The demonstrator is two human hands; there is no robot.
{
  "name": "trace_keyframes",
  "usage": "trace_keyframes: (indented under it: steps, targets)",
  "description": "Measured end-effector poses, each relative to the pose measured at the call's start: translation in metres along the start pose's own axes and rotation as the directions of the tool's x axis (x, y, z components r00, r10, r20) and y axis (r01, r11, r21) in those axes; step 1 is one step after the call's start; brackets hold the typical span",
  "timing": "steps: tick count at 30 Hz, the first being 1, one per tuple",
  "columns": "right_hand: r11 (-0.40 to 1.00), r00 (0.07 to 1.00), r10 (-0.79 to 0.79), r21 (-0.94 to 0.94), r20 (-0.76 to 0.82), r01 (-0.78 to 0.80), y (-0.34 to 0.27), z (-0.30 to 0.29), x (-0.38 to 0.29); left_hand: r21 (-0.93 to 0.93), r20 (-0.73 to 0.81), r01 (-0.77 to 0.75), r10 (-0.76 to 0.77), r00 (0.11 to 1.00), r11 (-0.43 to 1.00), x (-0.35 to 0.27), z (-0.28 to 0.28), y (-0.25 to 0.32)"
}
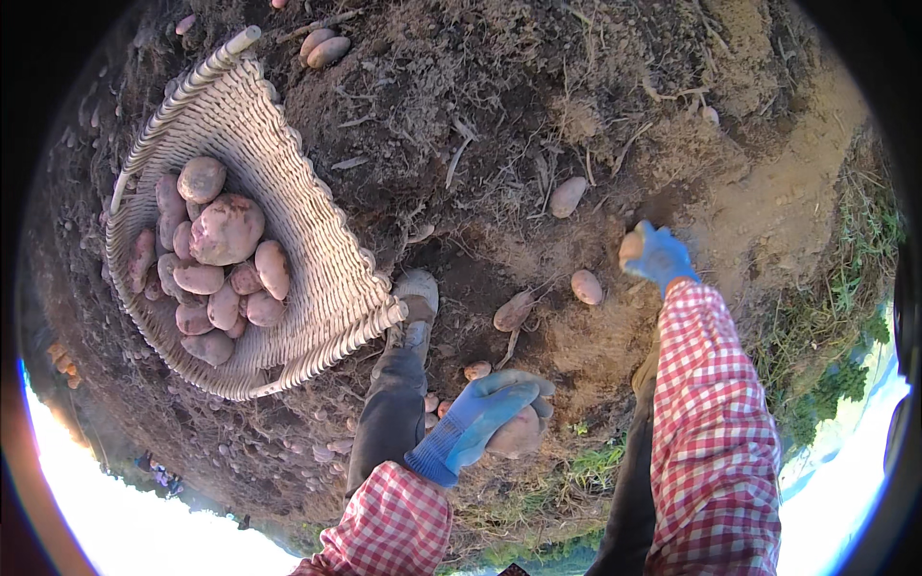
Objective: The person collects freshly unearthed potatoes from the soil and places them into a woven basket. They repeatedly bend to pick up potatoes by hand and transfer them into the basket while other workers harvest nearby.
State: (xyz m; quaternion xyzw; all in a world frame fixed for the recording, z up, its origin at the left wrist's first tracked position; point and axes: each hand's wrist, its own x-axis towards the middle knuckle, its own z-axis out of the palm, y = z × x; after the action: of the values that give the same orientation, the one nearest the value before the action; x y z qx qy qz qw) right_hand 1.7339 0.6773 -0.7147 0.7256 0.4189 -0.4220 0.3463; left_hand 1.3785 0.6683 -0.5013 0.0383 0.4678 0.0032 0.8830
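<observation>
My left hand (493,403), in a blue glove, is closed around a large pinkish potato (515,435) that shows below the fingers. Farther out to the right, my gloved right hand (664,258) grips a smaller potato (631,246) just above the soil; this hand is slightly blurred. On the ground between the hands lie a reddish potato (512,312) and a pale pink potato (586,286). A third potato (568,196) rests farther ahead. One small potato (477,371) sits right beside my left glove.
At left a wide woven scoop basket (310,237) holds several potatoes (227,229), close to my left shoe (418,291). Two potatoes (328,52) lie beyond its rim. Dry roots (461,147) litter the loose soil, and grass (857,245) grows along the right.
</observation>
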Motion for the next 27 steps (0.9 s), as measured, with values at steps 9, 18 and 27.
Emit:
trace_keyframes:
  steps: [9,18,27]
  targets:
    - [-0.074,0.964,-0.204,0.979,0.171,-0.19,-0.024,0.052,-0.147,-0.287,0.158,-0.049,0.098,0.983,0.957,-0.018,0.005,0.016]
    - [0.012,0.773,-0.529,0.908,-0.35,0.419,-0.204,-0.136,-0.308,-0.406,-0.182,-0.497,0.465,0.867,0.767,-0.181,-0.068,0.092]
    - [0.431,0.856,-0.332,0.744,-0.396,0.511,-0.265,-0.114,-0.298,0.62,-0.777,0.047,0.622,-0.099,0.783,-0.356,-0.36,0.129]
